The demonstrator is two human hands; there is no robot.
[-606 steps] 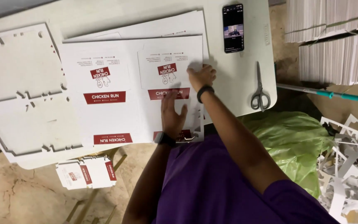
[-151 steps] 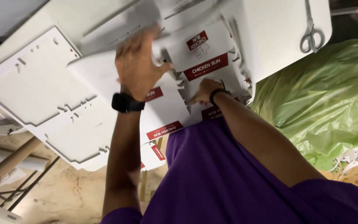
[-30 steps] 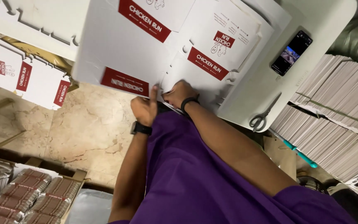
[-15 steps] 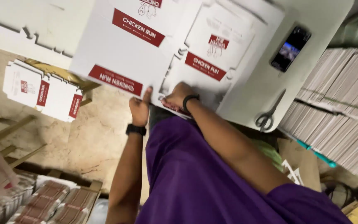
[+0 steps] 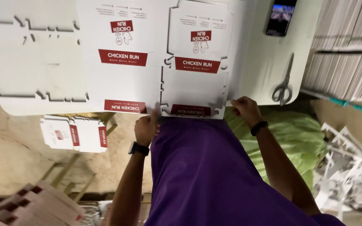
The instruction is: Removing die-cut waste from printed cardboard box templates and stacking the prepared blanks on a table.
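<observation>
carton blank (image 5: pixel 195 62): die-cut, now squared to near table edge | left hand (image 5: pixel 146 127): shifted to its left corner, pinching | right hand (image 5: pixel 244 109): moved off to its right, grip cannot be told

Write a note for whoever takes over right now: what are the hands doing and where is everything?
Left hand: fingers on the near edge of the printed sheet, at the die-cut line.
Right hand: at the sheet's near right corner; whether it grips the edge is unclear.
Sheet lies flat on the table, a blank cut sheet left of it.
Scissors and phone lie on the table to the right.
Done: box blanks stacked on the floor.
Left: the right-hand blank is still in the sheet.
</observation>
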